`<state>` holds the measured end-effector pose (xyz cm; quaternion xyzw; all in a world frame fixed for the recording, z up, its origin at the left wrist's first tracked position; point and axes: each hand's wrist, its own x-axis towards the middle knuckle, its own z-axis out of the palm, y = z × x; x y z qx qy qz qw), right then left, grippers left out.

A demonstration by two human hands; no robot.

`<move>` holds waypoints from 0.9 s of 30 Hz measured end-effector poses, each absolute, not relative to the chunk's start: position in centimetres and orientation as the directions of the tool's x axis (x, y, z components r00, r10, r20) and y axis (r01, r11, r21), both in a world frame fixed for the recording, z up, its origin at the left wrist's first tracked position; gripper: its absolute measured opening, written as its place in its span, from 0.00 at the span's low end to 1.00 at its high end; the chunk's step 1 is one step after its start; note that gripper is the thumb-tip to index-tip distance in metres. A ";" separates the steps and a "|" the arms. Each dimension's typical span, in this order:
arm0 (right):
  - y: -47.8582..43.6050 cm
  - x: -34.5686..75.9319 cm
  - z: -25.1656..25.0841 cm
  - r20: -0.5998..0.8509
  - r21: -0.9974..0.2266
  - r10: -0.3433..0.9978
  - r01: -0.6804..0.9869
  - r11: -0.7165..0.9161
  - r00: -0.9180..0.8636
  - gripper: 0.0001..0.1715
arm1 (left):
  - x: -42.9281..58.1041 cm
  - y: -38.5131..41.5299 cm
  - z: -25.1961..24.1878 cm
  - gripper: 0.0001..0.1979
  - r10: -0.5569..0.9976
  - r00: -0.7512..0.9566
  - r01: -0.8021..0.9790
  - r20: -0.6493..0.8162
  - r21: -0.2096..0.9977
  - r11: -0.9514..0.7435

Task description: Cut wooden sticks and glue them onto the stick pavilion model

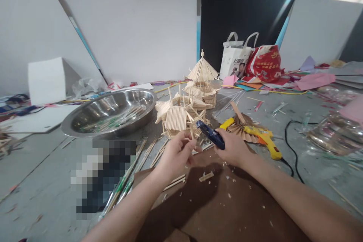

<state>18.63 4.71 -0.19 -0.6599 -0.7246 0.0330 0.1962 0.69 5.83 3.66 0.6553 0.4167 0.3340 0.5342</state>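
My left hand is closed in a pinch just in front of a model building made of pale wooden sticks. Whatever sits between its fingertips is too small to make out. In my right hand is a dark blue hand tool, its far end pointing at the model's front right corner; its exact kind is not clear. Behind, a taller stick tower rises to a pointed roof. Below my hands, short stick pieces and pale crumbs lie on a brown sheet.
A steel basin with wrapped sticks stands left. Bundled sticks lie near my left forearm. Right of my hand are a yellow glue gun, a folded brown paper fan and a black cord. Bags stand at the back.
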 end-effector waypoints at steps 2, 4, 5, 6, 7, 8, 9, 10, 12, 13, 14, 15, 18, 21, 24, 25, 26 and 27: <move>4.7 19.0 0.2 0.194 -0.284 0.973 0.943 0.174 -0.121 0.20 | -0.3 6.5 4.4 0.09 0.920 0.393 0.226 0.011 0.968 -0.108; 4.7 19.3 0.5 0.136 -0.264 0.965 0.931 0.253 -0.224 0.20 | -1.4 7.3 5.2 0.09 0.939 0.335 0.258 0.074 0.952 -0.167; 4.6 19.4 0.6 0.102 -0.261 0.955 0.919 0.296 -0.279 0.19 | -2.0 7.8 5.5 0.08 0.952 0.288 0.260 0.100 0.949 -0.178; 4.5 19.5 0.7 0.069 -0.259 0.944 0.908 0.328 -0.322 0.18 | -2.6 8.2 5.8 0.08 0.962 0.248 0.274 0.114 0.944 -0.183; 4.4 19.6 0.6 0.036 -0.257 0.934 0.900 0.351 -0.354 0.17 | -3.2 8.7 6.0 0.08 0.966 0.228 0.296 0.121 0.937 -0.187; 4.4 19.7 0.5 0.003 -0.249 0.925 0.896 0.368 -0.379 0.15 | -3.7 9.1 6.1 0.07 0.969 0.211 0.317 0.128 0.929 -0.192; 4.3 19.7 0.4 -0.026 -0.234 0.918 0.895 0.379 -0.396 0.14 | -4.1 9.4 6.1 0.07 0.970 0.202 0.346 0.132 0.917 -0.197; 4.3 19.8 0.1 -0.047 -0.212 0.911 0.895 0.392 -0.410 0.13 | -4.4 9.8 6.0 0.06 0.972 0.192 0.380 0.135 0.903 -0.200; 4.3 19.8 -0.3 -0.064 -0.162 0.899 0.894 0.419 -0.433 0.13 | -4.9 10.3 5.7 0.05 0.978 0.161 0.444 0.133 0.875 -0.192; 4.3 19.8 -0.5 -0.066 -0.137 0.896 0.894 0.427 -0.439 0.13 | -5.0 10.5 5.5 0.05 0.982 0.139 0.466 0.127 0.866 -0.179; 4.3 19.9 -0.7 -0.066 -0.112 0.897 0.897 0.428 -0.437 0.15 | -5.1 10.7 5.2 0.05 0.986 0.114 0.480 0.121 0.862 -0.161; 4.4 19.9 -0.9 -0.070 -0.091 0.901 0.903 0.421 -0.427 0.18 | -5.1 10.9 4.9 0.06 0.990 0.089 0.489 0.112 0.861 -0.141; 4.5 20.0 -1.0 -0.091 -0.055 0.918 0.922 0.383 -0.387 0.23 | -5.2 11.5 3.7 0.08 0.994 0.029 0.503 0.106 0.858 -0.106; 4.5 20.1 -1.0 -0.093 -0.065 0.924 0.928 0.366 -0.371 0.23 | -5.2 12.2 2.4 0.09 0.989 -0.037 0.498 0.143 0.860 -0.106; 4.5 20.1 -1.0 -0.099 -0.078 0.928 0.933 0.353 -0.359 0.24 | -5.0 12.7 1.5 0.11 0.985 -0.097 0.468 0.145 0.880 -0.083; 4.5 20.1 -1.0 -0.101 -0.078 0.929 0.933 0.350 -0.357 0.24 | -4.9 12.8 1.3 0.11 0.986 -0.109 0.440 0.128 0.895 -0.068; 4.5 20.0 -1.1 -0.100 -0.076 0.929 0.934 0.349 -0.356 0.24 | -4.8 12.8 1.2 0.11 0.988 -0.116 0.402 0.106 0.914 -0.051; 4.4 20.0 -1.1 -0.097 -0.075 0.929 0.933 0.351 -0.357 0.24 | -4.7 12.8 1.3 0.11 0.990 -0.117 0.357 0.081 0.933 -0.034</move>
